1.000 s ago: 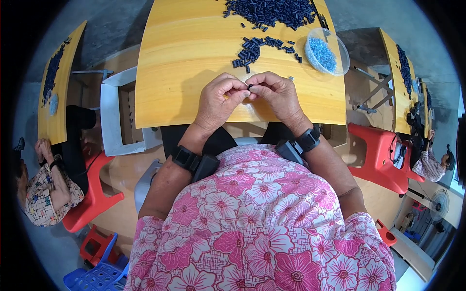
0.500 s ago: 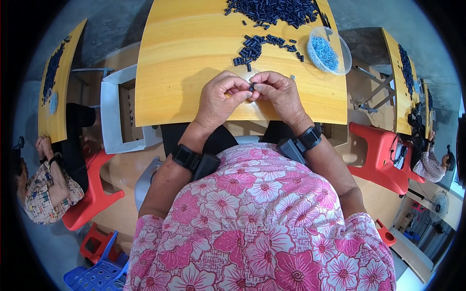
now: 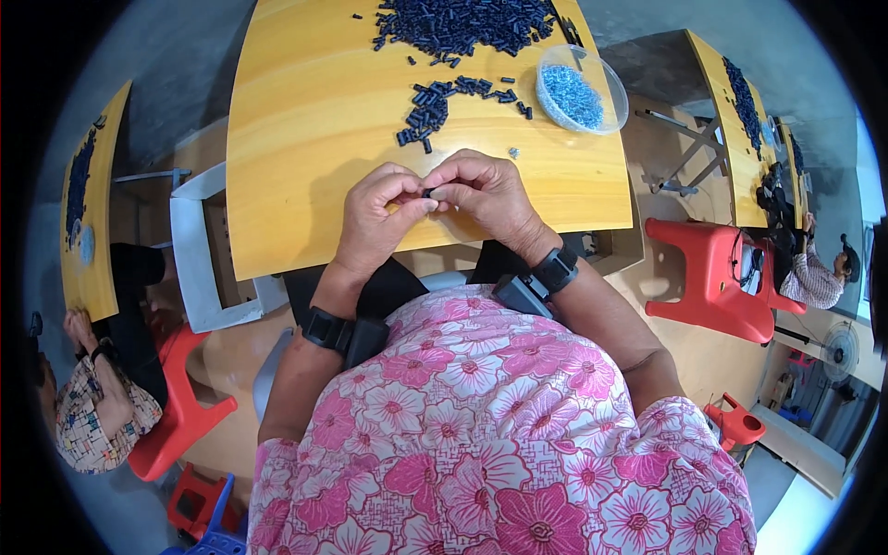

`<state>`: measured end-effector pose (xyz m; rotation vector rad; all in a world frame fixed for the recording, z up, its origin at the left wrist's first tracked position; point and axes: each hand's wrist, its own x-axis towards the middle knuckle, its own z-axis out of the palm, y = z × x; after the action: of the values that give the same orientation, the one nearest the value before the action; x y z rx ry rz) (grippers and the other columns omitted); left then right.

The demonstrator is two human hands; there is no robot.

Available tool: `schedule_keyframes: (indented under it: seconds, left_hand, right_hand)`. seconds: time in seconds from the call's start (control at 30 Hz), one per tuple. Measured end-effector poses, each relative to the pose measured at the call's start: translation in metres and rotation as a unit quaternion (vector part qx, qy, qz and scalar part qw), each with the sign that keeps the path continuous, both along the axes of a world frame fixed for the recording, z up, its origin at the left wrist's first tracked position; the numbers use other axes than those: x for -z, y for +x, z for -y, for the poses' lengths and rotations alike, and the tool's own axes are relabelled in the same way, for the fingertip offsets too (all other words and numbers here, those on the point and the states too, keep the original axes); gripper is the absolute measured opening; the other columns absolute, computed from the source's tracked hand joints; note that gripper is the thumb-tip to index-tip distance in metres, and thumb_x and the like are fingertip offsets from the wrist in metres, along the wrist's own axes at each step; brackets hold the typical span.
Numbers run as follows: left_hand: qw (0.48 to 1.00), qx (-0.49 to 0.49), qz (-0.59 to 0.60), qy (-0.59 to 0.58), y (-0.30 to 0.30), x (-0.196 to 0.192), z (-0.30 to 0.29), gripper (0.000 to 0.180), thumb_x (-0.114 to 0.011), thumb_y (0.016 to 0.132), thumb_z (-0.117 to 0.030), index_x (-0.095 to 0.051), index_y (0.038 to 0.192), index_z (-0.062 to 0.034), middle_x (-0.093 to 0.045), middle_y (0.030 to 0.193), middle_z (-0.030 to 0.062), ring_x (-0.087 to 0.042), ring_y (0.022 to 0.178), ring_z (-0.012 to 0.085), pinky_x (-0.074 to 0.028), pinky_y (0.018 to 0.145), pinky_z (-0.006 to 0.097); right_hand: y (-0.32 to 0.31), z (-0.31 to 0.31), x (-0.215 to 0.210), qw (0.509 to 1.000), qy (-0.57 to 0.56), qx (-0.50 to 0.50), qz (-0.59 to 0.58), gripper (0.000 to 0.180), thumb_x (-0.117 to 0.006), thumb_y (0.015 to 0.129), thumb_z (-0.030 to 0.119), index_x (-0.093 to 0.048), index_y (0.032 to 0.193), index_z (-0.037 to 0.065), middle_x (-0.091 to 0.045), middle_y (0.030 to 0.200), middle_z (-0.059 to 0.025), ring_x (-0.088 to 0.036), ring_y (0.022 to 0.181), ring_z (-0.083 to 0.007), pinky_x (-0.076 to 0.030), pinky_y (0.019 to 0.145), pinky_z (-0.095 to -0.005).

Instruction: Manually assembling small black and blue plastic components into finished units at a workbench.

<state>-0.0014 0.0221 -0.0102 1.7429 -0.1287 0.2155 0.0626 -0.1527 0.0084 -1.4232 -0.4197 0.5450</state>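
Yellow tabletop (image 3: 296, 120): left hand (image 3: 377, 211), right hand (image 3: 490, 196) pinching black piece (image 3: 428, 193), likely light, stiff, best gripped sidewise; clear tub (image 3: 611, 91) at their two o'clock.

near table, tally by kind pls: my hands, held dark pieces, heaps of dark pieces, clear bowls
hands: 2, the left hand and the right hand
held pieces: 1, the small dark piece
heaps: 2, the large heap and the small heap
bowls: 1, the clear bowl
total: 6
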Motion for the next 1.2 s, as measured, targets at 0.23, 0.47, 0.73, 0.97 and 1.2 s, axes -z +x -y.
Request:
schedule_keyframes:
  seconds: [0.23,0.47,0.73,0.97,1.2]
  left_hand:
    - [0.999,0.022,-0.003,0.032,0.000,-0.008,-0.001,0.009,-0.070,0.081,-0.001,-0.065,0.087,0.0033,-0.062,0.084,0.0079,-0.063,0.076,0.0150,-0.052,0.069,0.027]
    - [0.999,0.001,-0.011,0.047,-0.002,-0.009,-0.001,0.008,-0.068,0.085,-0.001,-0.067,0.091,0.0017,-0.063,0.088,0.0068,-0.061,0.079,0.0134,-0.051,0.072,0.025]
    - [0.999,-0.003,0.000,0.051,-0.001,-0.007,-0.001,0.009,-0.070,0.084,-0.002,-0.067,0.092,0.0013,-0.065,0.089,0.0078,-0.064,0.082,0.0143,-0.052,0.073,0.025]
    - [0.999,-0.002,-0.002,0.052,-0.001,-0.006,0.000,0.008,-0.070,0.084,-0.002,-0.067,0.091,0.0013,-0.064,0.089,0.0076,-0.064,0.082,0.0143,-0.052,0.073,0.025]
    - [0.999,-0.001,-0.003,0.050,0.000,-0.006,0.000,0.008,-0.070,0.084,-0.002,-0.067,0.091,0.0015,-0.064,0.089,0.0075,-0.064,0.082,0.0140,-0.052,0.074,0.025]
  right_hand:
    - [-0.001,0.005,-0.011,0.982,-0.097,-0.029,0.158,0.013,-0.064,0.086,-0.005,-0.072,0.096,-0.001,-0.063,0.091,-0.0070,-0.063,0.077,-0.0122,-0.053,0.071,-0.0242]
    - [0.013,0.054,-0.009,0.915,-0.243,0.116,0.299,0.004,-0.071,0.077,0.006,-0.070,0.081,0.006,-0.066,0.080,-0.0077,-0.063,0.075,-0.0252,-0.051,0.067,-0.0341]
    - [0.026,0.081,-0.005,0.819,-0.338,0.140,0.442,0.009,-0.065,0.071,0.004,-0.068,0.078,0.010,-0.067,0.083,-0.0024,-0.062,0.079,-0.0241,-0.054,0.069,-0.0353]
    - [0.029,0.080,-0.014,0.813,-0.349,0.104,0.454,0.014,-0.064,0.074,0.003,-0.069,0.085,0.010,-0.067,0.084,-0.0015,-0.062,0.079,-0.0231,-0.055,0.067,-0.0358]
    - [0.032,0.080,-0.011,0.823,-0.352,0.086,0.438,0.011,-0.064,0.077,0.007,-0.069,0.086,0.011,-0.067,0.086,-0.0007,-0.061,0.080,-0.0227,-0.054,0.067,-0.0352]
